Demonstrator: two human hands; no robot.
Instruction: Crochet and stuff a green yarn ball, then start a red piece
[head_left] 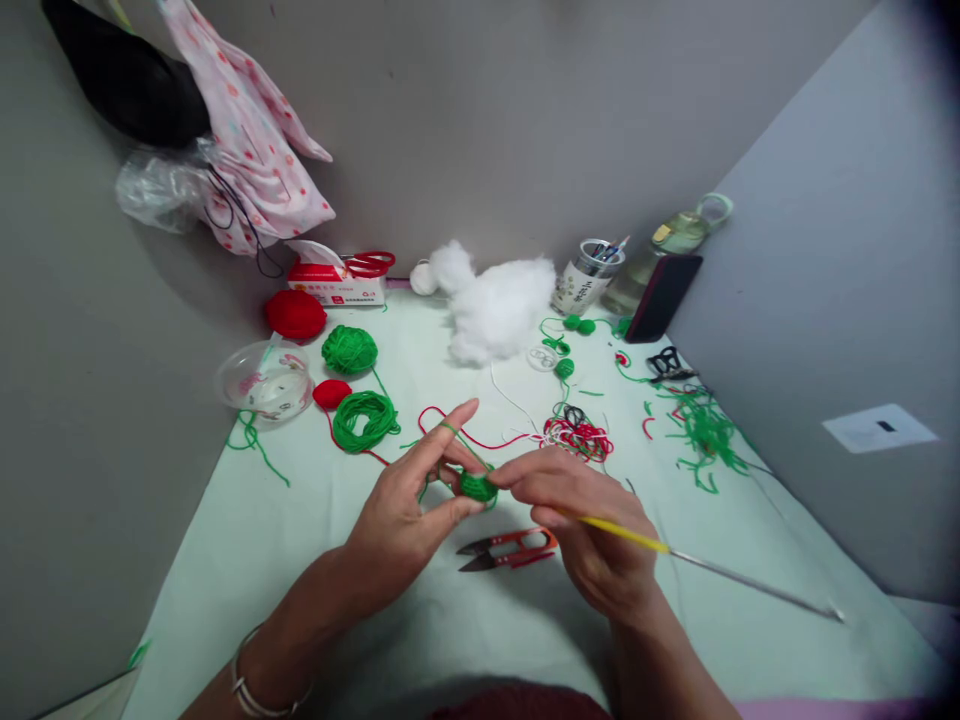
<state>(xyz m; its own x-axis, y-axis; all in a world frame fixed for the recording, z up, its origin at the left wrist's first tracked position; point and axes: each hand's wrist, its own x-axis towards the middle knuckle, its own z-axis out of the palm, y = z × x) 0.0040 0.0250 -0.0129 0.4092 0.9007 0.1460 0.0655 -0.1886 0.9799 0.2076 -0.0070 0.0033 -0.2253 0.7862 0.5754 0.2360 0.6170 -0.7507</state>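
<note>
My left hand (401, 510) pinches a small green crochet piece (478, 487) between thumb and fingers. A strand of green yarn (466, 447) loops over its raised index finger and runs down to the piece. In my right hand (589, 520) is a crochet hook (626, 533) with a yellow grip; its long metal end points out to the lower right. The hook's working tip is hidden at the green piece, where my right fingertips meet it. Orange-handled thread snips (510, 550) lie on the cloth just below both hands.
Green yarn balls (349, 349), red yarn (296, 314) and a clear bowl (264, 382) sit at left. White stuffing (502, 308) lies at the back. A pen cup (589, 277), bottle (660, 260), phone (663, 298), black scissors (670, 365) and green yarn scraps (707, 432) stand or lie right.
</note>
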